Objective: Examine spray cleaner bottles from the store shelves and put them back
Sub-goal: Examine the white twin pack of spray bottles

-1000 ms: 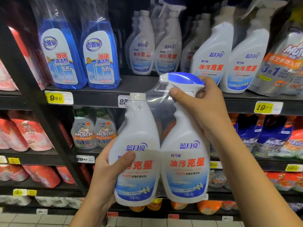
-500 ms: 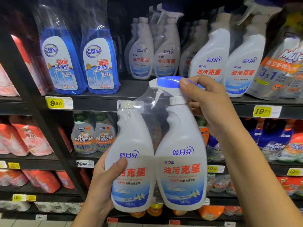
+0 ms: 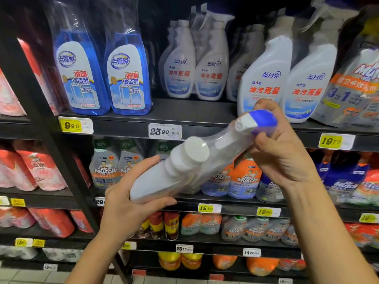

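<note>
Tipped from upright, the twin-pack point(image 3: 176, 175) lay slanted before the shelf point(image 3: 194, 111), caps toward two o'clock. The left hand point(image 3: 131, 210) gripped its base, the right hand point(image 3: 283, 158) its spray head point(image 3: 256, 121). It looked stiff, liquid-heavy and film-slick; neck and base suited holding.

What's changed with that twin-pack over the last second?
The twin-pack of white spray bottles has been tipped from upright, labels facing the camera, to lying slanted, caps toward the camera and labels out of view. The left hand still grips its base end and the right hand still holds the blue spray head. Shelf stock unchanged.
</note>
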### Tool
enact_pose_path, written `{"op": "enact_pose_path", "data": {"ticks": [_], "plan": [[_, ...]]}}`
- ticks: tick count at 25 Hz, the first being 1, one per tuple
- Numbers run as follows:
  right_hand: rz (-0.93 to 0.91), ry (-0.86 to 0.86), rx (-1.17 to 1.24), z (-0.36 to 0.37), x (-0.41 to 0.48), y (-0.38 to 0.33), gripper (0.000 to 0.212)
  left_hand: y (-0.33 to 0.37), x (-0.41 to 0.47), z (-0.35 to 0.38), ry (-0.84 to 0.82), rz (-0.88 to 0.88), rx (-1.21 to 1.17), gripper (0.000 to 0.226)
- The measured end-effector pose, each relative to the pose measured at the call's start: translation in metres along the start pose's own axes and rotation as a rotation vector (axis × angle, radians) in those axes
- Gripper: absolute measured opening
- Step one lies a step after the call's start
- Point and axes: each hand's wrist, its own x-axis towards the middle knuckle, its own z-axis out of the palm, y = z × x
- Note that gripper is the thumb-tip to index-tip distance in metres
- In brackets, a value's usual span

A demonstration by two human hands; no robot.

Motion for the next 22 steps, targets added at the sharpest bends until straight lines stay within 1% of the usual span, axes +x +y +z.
{"op": "enact_pose_path", "data": {"ticks": [2, 6, 10, 11, 12, 13, 15, 16, 17, 18, 19, 20, 22], "plan": [[-0.057, -0.098, -0.023, 0.001, 0.001, 0.001, 0.060, -0.004, -0.003, 0.002, 0.025, 0.070, 0.054, 0.065], [-0.177, -0.225, -0.068, 0.017, 0.001, -0.001, 0.052, -0.008, -0.006, 0.003, 0.085, 0.128, 0.005, 0.064], [-0.255, -0.291, -0.160, 0.033, -0.006, -0.002, 0.048, -0.006, -0.003, 0.002, 0.107, 0.090, -0.075, 0.041], [-0.266, -0.304, -0.193, 0.037, -0.007, -0.001, 0.048, -0.006, -0.003, 0.001, 0.107, 0.080, -0.088, 0.039], [-0.273, -0.317, -0.222, 0.040, -0.008, -0.001, 0.049, -0.006, -0.004, 0.001, 0.108, 0.067, -0.087, 0.041], [-0.279, -0.327, -0.247, 0.043, -0.008, -0.002, 0.051, -0.007, -0.003, 0.001, 0.109, 0.040, -0.086, 0.049], [-0.282, -0.331, -0.288, 0.046, -0.009, -0.003, 0.051, -0.012, -0.002, 0.000, 0.096, -0.024, -0.089, 0.067], [-0.289, -0.326, -0.314, 0.046, -0.009, -0.003, 0.051, -0.013, -0.003, 0.000, 0.086, -0.027, -0.069, 0.062], [-0.298, -0.315, -0.341, 0.046, -0.008, -0.003, 0.050, -0.015, -0.005, 0.000, 0.083, -0.017, -0.038, 0.051], [-0.306, -0.295, -0.356, 0.045, -0.006, -0.002, 0.050, -0.014, -0.006, 0.000, 0.095, -0.022, -0.014, 0.048], [-0.304, -0.263, -0.343, 0.043, -0.003, 0.001, 0.051, -0.011, -0.005, 0.000, 0.103, -0.040, -0.019, 0.055], [-0.289, -0.218, -0.299, 0.040, 0.000, 0.003, 0.052, -0.010, -0.003, -0.001, 0.094, -0.052, -0.023, 0.057], [-0.243, -0.099, -0.158, 0.032, 0.006, 0.009, 0.052, -0.009, 0.001, -0.005, 0.068, -0.032, 0.030, 0.052]]}}
